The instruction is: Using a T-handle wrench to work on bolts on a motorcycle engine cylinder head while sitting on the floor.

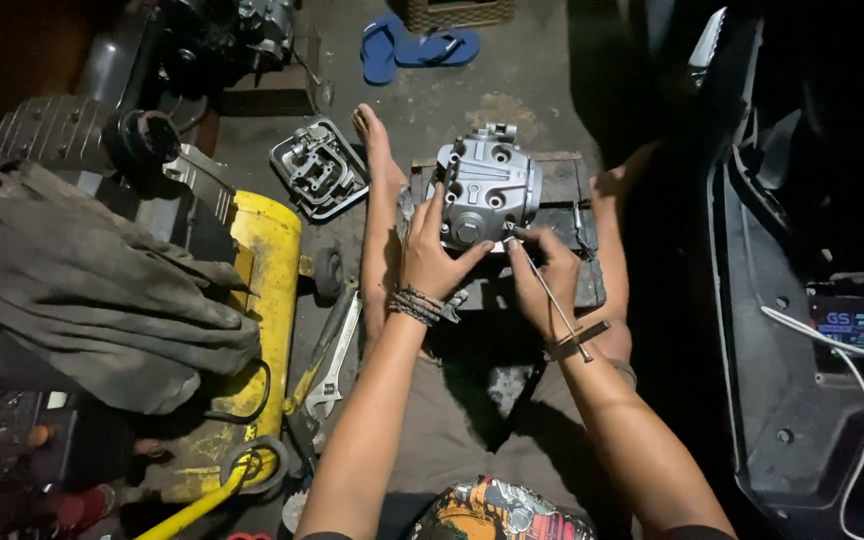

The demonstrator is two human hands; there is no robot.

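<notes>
A grey metal engine cylinder head (487, 185) stands on a small dark wooden stand (557, 180) on the floor between my feet. My left hand (432, 255) grips its lower left side, fingers on the casting and thumb underneath. My right hand (544, 275) pinches a thin metal T-handle tool (557, 305), whose tip touches the lower right corner of the cylinder head. The tool's crossbar lies over my right wrist.
A yellow compressor tank (267, 290) with grey cloth (82, 280) lies at left. A second engine cover (319, 168) sits on the floor near my left foot (377, 150). Wrenches (330, 375) lie beside my left leg. Blue flip-flops (412, 48) lie at the far end, dark motorcycle bodywork (782, 300) at right.
</notes>
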